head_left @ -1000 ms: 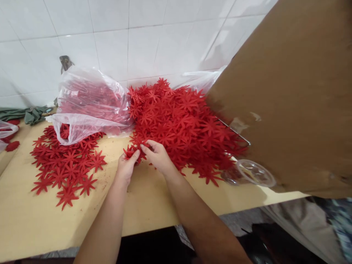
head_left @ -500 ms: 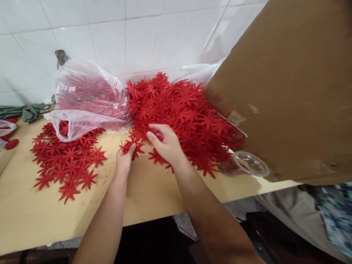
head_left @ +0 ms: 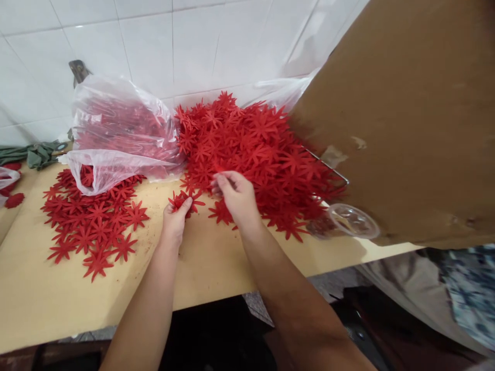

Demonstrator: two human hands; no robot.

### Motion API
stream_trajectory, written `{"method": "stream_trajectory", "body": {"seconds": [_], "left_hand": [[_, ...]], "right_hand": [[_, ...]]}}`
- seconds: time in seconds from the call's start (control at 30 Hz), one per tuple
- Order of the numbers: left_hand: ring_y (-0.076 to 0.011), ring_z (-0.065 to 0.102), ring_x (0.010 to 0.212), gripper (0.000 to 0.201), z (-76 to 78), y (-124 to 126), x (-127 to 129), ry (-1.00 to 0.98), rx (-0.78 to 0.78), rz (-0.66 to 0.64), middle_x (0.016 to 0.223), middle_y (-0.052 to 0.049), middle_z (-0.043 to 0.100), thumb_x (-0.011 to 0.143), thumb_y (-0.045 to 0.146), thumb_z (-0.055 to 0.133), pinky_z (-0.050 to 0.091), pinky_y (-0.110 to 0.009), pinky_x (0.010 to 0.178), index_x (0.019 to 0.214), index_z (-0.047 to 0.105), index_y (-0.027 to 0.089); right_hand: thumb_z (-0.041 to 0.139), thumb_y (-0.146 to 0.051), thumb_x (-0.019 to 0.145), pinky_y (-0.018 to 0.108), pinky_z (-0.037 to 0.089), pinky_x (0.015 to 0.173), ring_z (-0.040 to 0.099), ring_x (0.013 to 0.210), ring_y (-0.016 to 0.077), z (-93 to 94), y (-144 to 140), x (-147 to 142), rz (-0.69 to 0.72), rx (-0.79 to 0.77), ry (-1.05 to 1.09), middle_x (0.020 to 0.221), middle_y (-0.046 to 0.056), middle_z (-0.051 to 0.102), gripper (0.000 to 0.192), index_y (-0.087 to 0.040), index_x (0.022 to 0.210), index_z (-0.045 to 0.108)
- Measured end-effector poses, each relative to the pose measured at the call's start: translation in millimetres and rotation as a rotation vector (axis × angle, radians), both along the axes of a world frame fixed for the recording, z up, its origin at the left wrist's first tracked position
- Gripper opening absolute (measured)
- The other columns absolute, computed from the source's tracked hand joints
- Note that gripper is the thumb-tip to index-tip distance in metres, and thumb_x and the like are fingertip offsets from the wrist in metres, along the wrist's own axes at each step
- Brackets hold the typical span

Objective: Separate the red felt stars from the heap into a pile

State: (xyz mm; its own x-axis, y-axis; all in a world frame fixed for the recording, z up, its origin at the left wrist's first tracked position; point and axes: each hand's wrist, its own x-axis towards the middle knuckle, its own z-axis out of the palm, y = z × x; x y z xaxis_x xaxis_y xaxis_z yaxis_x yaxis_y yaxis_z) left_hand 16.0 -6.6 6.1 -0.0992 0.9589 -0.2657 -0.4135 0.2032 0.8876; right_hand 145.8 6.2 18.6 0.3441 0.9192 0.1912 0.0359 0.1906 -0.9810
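My left hand (head_left: 175, 219) pinches a small stack of red flower-shaped cutouts (head_left: 184, 203), thumb on top, just above the table. My right hand (head_left: 237, 198) is at the front of a large heap of red flower cutouts (head_left: 251, 147), its thumb and fingers drawn together. At those fingertips a slightly blurred red flower cutout (head_left: 219, 169) shows, partly hidden by the fingers. One loose flower cutout (head_left: 220, 212) lies on the table just below the right hand.
A spread pile of red flower cutouts (head_left: 91, 221) lies at left, below a clear plastic bag (head_left: 124, 129) of red pieces. On the right stand a clear plastic tub (head_left: 353, 221) and a large cardboard sheet (head_left: 398, 123). The table (head_left: 216, 268) ends towards me.
My right hand's fingers, apart earlier, have closed together at the heap, with a red cutout at their tips. The left hand keeps its stack. The view has shifted slightly.
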Motion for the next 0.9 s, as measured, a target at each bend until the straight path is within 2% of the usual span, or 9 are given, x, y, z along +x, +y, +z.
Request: {"method": "stream_trajectory", "body": {"seconds": [0.1,0.17,0.23,0.3,0.43,0.5,0.6,0.73,0.9], "left_hand": [[-0.0044,0.046,0.044,0.031,-1.0,1.1,-1.2,-0.011,-0.011,0.021,0.049,0.005,0.055,0.044,0.032,0.076,0.035,-0.02,0.05,0.061,0.06,0.013],[-0.004,0.044,0.044,0.03,-1.0,1.9,-1.3,-0.01,-0.006,0.038,0.047,0.006,0.053,0.045,0.034,0.076,0.035,-0.019,0.05,0.06,0.059,0.013],[-0.0037,0.043,0.043,0.03,-1.0,3.1,-1.1,0.011,-0.001,0.04,0.046,0.006,0.052,0.047,0.036,0.075,0.035,-0.019,0.051,0.058,0.058,0.013],[-0.0038,0.044,0.044,0.032,-1.2,4.6,-1.0,0.023,0.011,0.028,0.046,0.006,0.052,0.047,0.039,0.074,0.035,-0.019,0.052,0.057,0.058,0.013],[-0.0051,0.047,0.049,0.039,-2.4,6.5,-1.7,0.017,0.035,-0.001,0.05,0.004,0.055,0.041,0.045,0.074,0.038,-0.02,0.056,0.056,0.059,0.013],[-0.0059,0.049,0.051,0.041,-3.1,6.0,-1.8,0.04,0.034,0.0,0.052,0.003,0.057,0.043,0.049,0.072,0.039,-0.02,0.057,0.057,0.059,0.013],[-0.0063,0.048,0.051,0.04,-3.5,3.5,-0.7,0.062,0.045,-0.044,0.054,0.002,0.058,0.049,0.05,0.069,0.038,-0.021,0.056,0.061,0.061,0.013],[-0.0054,0.045,0.047,0.034,-2.6,-0.8,2.0,0.064,0.087,-0.178,0.052,0.003,0.056,0.047,0.039,0.074,0.034,-0.021,0.052,0.066,0.062,0.014],[-0.0039,0.04,0.044,0.031,-2.1,-1.8,1.8,0.074,0.082,-0.1,0.047,0.006,0.05,0.049,0.037,0.073,0.031,-0.02,0.049,0.059,0.055,0.014]], "right_hand": [[0.05,-0.045,0.073,0.033,0.05,0.065,0.059,0.076,0.0153,-4.4,1.0,6.6,-0.152,0.018,-0.011,0.097,0.01,0.058,0.039,-0.018,0.101,0.051],[0.055,-0.044,0.071,0.038,0.049,0.076,0.056,0.095,0.0203,-6.5,-5.0,4.3,-0.234,0.073,-0.17,0.114,0.015,0.051,0.048,-0.017,0.11,0.048],[0.057,-0.042,0.069,0.043,0.044,0.087,0.049,0.108,0.024,-5.5,-15.4,-4.4,-0.252,0.133,-0.354,0.12,0.017,0.047,0.051,-0.015,0.112,0.048],[0.056,-0.041,0.071,0.043,0.043,0.088,0.05,0.106,0.0239,-2.4,-25.8,-16.6,-0.131,0.13,-0.43,0.113,0.015,0.053,0.045,-0.015,0.108,0.052],[0.053,-0.039,0.074,0.032,0.05,0.069,0.06,0.075,0.0158,1.0,-32.9,-34.4,0.303,-0.002,-0.263,0.084,0.007,0.064,0.028,-0.016,0.09,0.057],[0.054,-0.034,0.073,0.029,0.049,0.066,0.059,0.068,0.0134,-0.3,-29.9,-34.5,0.366,-0.009,-0.206,0.077,0.004,0.064,0.02,-0.016,0.081,0.058],[0.054,-0.029,0.072,0.029,0.048,0.071,0.059,0.071,0.0132,-3.2,-24.6,-28.4,0.308,0.016,-0.129,0.075,0.003,0.064,0.014,-0.016,0.076,0.058],[0.053,-0.033,0.072,0.03,0.048,0.075,0.06,0.074,0.0134,-5.9,-20.5,-20.5,0.205,0.012,-0.038,0.077,0.003,0.064,0.016,-0.017,0.077,0.058],[0.049,-0.051,0.073,0.028,0.05,0.06,0.059,0.063,0.0134,-4.6,-11.6,-6.4,0.002,-0.078,0.094,0.078,0.005,0.064,0.032,-0.02,0.079,0.05]]}}
